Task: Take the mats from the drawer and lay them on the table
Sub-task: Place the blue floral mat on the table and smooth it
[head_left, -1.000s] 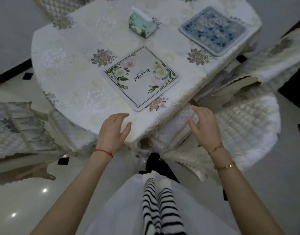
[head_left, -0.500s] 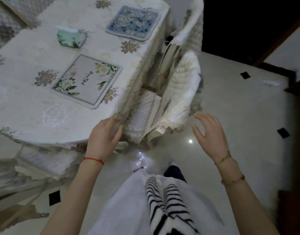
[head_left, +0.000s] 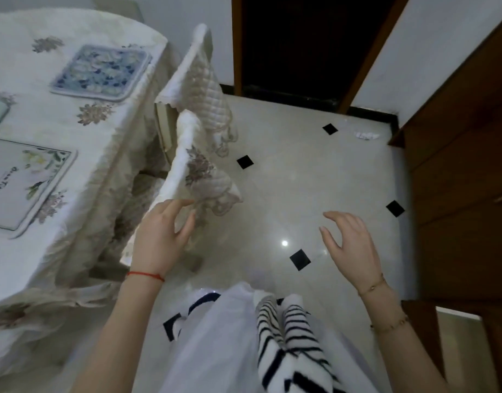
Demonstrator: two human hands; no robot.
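Two mats lay on the table at nine o'clock: a blue mat and a white mat. Both hands were out over the floor. The left hand and the right hand held nothing, with fingers loose and spread.
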